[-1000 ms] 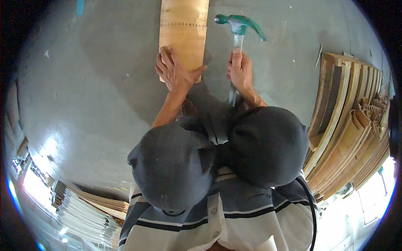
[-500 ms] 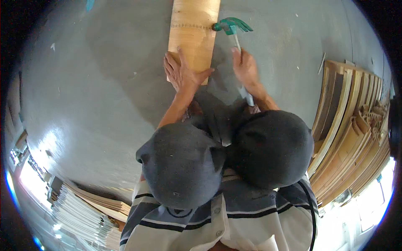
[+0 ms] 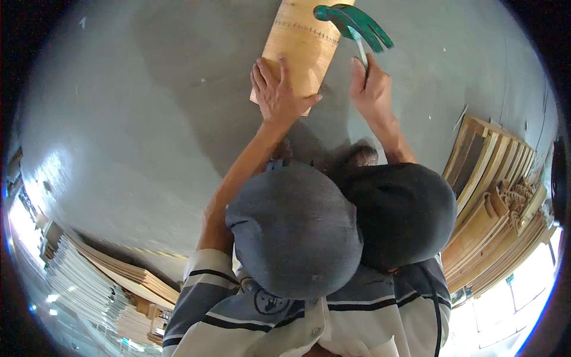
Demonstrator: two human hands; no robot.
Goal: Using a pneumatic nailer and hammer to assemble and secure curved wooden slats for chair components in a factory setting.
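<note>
A pale wooden board [image 3: 300, 56] lies on the grey floor in front of me, tilted a little to the right, its far end cut off by the frame's top edge. Across it runs a row of short dark marks. My left hand [image 3: 278, 94] rests flat on its near end, fingers spread and thumb reaching over to the right edge. In my right hand [image 3: 373, 89], closed around the handle, is a claw hammer [image 3: 355, 27] with a green head. The head is raised over the board's right side, striking face to the left, claw to the right.
Curved wooden pieces [image 3: 496, 208] stand stacked at the right. Another stack of thin pale sheets [image 3: 89, 285] is at the lower left. My bent knees [image 3: 297, 232] in dark trousers fill the space close in front of me, with the grey floor [image 3: 160, 113] around.
The hammer has come up closer to the view, its head now overlapping the board. The board appears further right and more tilted, with my left hand still flat on it.
</note>
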